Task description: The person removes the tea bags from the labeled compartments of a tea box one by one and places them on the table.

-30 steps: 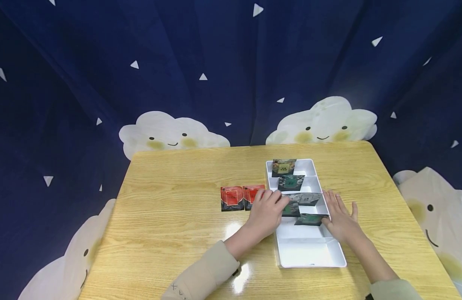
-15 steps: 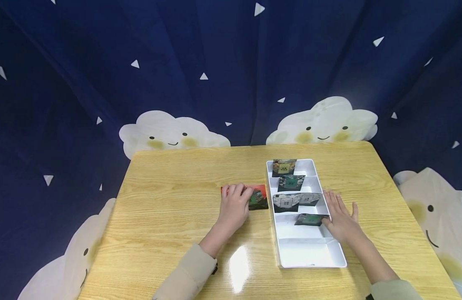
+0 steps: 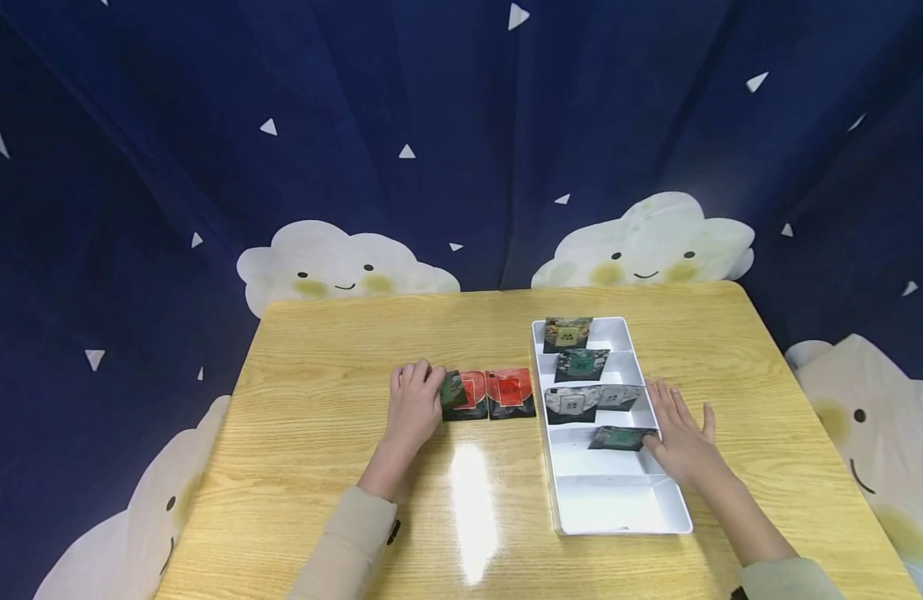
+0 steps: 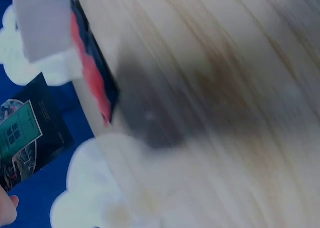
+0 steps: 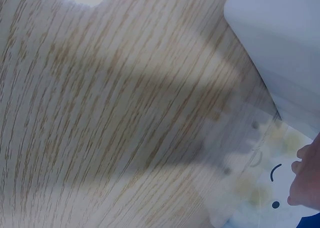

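My left hand (image 3: 415,404) pinches a dark sachet with a green label (image 3: 452,390), held over the left edge of a red-and-black sachet (image 3: 472,398). In the left wrist view, the teal-labelled side of the held sachet (image 4: 47,123) faces the camera, with a fingertip (image 4: 7,209) at its lower corner. Beside the first red sachet lies a second red sachet (image 3: 511,392). My right hand (image 3: 682,437) rests with spread fingers along the right wall of a white divided tray (image 3: 619,508), its thumb at the rim near a green-labelled sachet (image 3: 619,438).
More sachets stand leaning in the tray: a yellow-labelled sachet (image 3: 566,335) at the back, a green-labelled sachet (image 3: 581,364), then two grey-white sachets (image 3: 571,405) side by side. The wooden table (image 3: 319,367) ends at a dark blue curtain (image 3: 461,125) with clouds.
My left hand has carried the green-labelled sachet leftward from the tray, across both red sachets, uncovering the grey-white sachets in the tray. My right hand has stayed at the tray's wall.
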A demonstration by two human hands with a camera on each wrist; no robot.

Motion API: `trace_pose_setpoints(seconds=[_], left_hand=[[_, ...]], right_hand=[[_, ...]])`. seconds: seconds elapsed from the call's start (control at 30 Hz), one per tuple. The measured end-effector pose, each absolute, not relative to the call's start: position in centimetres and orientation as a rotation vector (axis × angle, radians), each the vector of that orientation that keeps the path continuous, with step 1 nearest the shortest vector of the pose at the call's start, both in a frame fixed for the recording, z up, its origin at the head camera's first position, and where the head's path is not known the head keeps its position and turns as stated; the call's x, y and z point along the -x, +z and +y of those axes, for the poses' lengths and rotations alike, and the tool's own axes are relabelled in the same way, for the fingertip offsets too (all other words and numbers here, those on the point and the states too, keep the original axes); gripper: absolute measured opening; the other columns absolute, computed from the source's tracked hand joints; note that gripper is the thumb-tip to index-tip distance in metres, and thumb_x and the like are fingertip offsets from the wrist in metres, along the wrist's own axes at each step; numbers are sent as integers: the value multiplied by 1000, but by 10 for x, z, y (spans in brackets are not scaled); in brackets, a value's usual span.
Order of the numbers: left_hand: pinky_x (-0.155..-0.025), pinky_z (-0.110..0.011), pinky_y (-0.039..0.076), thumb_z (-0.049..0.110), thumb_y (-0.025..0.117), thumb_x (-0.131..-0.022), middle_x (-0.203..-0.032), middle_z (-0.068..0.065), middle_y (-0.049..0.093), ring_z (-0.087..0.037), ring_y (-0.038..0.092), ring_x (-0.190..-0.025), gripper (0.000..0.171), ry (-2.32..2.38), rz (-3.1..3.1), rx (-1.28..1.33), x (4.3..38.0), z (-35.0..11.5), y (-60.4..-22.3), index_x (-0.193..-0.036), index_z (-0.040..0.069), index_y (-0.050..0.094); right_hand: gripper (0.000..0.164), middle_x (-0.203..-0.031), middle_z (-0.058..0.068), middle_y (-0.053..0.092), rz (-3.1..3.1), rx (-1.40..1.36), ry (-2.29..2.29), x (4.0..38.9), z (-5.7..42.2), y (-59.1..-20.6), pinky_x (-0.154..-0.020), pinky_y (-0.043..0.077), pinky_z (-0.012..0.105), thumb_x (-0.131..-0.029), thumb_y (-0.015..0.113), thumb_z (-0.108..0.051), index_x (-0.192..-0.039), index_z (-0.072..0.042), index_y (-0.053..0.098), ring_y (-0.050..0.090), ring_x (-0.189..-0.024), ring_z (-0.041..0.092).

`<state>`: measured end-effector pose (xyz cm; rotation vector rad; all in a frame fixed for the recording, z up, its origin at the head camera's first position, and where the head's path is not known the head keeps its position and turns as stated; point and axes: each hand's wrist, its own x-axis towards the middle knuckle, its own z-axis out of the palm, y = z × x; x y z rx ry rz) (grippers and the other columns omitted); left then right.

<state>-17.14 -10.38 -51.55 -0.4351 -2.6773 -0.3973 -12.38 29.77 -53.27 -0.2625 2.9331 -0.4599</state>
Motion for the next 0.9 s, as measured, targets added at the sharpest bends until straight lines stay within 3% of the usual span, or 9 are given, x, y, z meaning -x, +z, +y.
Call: trace_pose_setpoints(seconds=[0.33, 0.9], left_hand=[[-92, -47, 28, 13, 47, -89, -89, -6, 47, -26, 43, -91, 8, -370, -2839, 411, 186, -136, -539, -93, 13, 55], [-96, -48, 22, 4, 47, -83, -101, -10, 43, -29, 40, -100, 25, -232, -2962, 405, 207, -145, -579, -107, 10, 51]], right_hand=[[78, -150, 23, 4, 2925, 259, -465, 124, 297, -531, -96, -22, 59, -88, 43, -23, -146, -13, -8, 3, -135, 43], [80, -150, 21, 4, 2936, 254, -463, 122, 297, -529, -97, -22, 58, -88, 43, -23, -146, -16, -11, 5, -135, 42]])
